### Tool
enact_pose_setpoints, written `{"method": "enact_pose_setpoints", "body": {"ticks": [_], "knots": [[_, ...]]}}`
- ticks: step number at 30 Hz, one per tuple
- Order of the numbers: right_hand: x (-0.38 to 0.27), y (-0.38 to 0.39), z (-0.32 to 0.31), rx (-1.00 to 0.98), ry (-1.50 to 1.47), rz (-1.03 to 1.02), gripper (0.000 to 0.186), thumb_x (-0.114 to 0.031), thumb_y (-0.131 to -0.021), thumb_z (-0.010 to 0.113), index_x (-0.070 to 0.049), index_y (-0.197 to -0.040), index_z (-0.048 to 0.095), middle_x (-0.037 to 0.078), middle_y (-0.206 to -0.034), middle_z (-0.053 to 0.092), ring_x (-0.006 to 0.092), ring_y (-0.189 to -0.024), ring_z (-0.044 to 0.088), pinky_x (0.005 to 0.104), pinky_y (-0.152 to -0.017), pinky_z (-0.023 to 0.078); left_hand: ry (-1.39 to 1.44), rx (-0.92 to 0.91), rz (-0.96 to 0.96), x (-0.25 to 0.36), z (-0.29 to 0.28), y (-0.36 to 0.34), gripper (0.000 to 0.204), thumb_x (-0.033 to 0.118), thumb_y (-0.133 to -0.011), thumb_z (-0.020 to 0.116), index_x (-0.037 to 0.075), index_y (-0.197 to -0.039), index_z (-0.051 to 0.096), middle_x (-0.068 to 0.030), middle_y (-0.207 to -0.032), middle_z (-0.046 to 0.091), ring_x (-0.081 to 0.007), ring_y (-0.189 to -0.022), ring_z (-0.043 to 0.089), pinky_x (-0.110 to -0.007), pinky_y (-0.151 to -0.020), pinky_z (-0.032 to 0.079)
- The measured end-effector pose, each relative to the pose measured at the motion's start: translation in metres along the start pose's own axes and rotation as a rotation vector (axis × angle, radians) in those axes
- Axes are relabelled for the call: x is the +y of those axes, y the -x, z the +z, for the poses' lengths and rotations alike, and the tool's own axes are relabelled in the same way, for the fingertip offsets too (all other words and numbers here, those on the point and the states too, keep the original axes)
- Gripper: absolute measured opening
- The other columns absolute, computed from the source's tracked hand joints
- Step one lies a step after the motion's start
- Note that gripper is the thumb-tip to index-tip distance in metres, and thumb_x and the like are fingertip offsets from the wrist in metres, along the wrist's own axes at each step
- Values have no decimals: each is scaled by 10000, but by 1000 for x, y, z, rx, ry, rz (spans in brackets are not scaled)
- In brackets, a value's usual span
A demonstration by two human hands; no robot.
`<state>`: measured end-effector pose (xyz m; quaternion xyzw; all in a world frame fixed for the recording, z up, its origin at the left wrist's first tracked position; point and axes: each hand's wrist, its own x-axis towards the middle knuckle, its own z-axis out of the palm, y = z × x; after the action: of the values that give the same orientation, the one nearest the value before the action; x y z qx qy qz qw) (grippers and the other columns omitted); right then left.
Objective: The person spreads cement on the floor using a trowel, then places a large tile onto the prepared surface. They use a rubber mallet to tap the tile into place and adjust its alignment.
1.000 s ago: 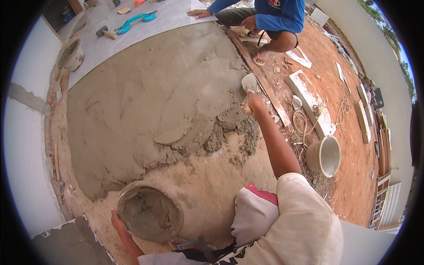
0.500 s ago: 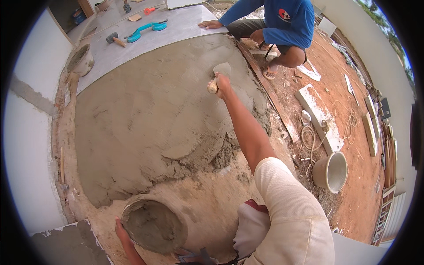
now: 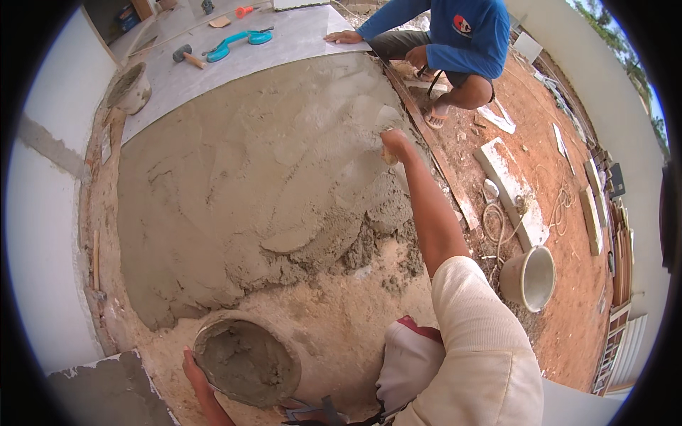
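My right hand (image 3: 395,145) is closed round the handle of a trowel, out over a wide bed of wet grey mortar (image 3: 234,170). The trowel blade (image 3: 388,116) lies at the mortar's right side and blends into its colour. Close to me stands a round bucket (image 3: 295,369) with grey mortar inside. My left hand (image 3: 196,374) grips this bucket at its left rim; some of the fingers are hidden against its side. The near edge of the mortar bed is rough and lumpy, with bare sandy ground before it.
A co-worker in a blue shirt (image 3: 465,42) squats at the far right, one hand on the laid grey tile (image 3: 284,64). On the tiles lie a teal suction lifter (image 3: 238,44) and a mallet (image 3: 186,55). An edging board (image 3: 444,167) borders the mortar; another bucket (image 3: 506,280) stands right.
My right hand has swept the trowel to the right and slightly nearer across the mortar. My left hand stays on the bucket, and the co-worker keeps the same pose.
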<state>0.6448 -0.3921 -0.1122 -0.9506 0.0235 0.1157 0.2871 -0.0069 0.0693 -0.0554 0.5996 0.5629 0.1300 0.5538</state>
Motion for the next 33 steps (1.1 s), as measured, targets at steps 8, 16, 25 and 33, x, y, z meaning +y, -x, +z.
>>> {"method": "enact_pose_setpoints", "body": {"ticks": [8, 16, 25, 33], "knots": [[-15, 69, 6, -250, -990, 259, 326, -318, -1024, 474, -13, -1137, 487, 57, -745, 553, 170, -549, 565, 323, -484, 518, -15, -22, -56, -11, -7, -13, 527, 483, -994, 521, -21, -1065, 658, -113, -1009, 671, -219, -895, 610, -358, -830, 482], [-132, 110, 84, -616, -1054, 157, 314, -345, -1048, 448, -40, -1113, 483, 34, -749, 531, 126, -554, 532, 288, -472, 504, 4, 16, -45, 0, 0, -1, 594, 496, -983, 543, -58, -1184, 619, -126, -1134, 651, -227, -1005, 594, -360, -917, 457], [-221, 132, 140, -928, -818, 52, 323, -382, -1049, 440, -67, -1097, 494, 26, -736, 522, 121, -538, 512, 293, -478, 496, 39, -8, -32, -9, -4, -8, 497, 455, -1003, 526, -29, -1007, 638, -88, -996, 640, -201, -894, 557, -368, -846, 457], [-235, 111, 126, -767, -663, 72, 369, -433, -1054, 411, -77, -1073, 508, 4, -690, 503, 107, -522, 495, 269, -456, 469, -39, 55, 3, 3, 2, 2, 503, 473, -1005, 518, 6, -833, 594, -58, -864, 594, -176, -797, 501, -365, -782, 444]]}}
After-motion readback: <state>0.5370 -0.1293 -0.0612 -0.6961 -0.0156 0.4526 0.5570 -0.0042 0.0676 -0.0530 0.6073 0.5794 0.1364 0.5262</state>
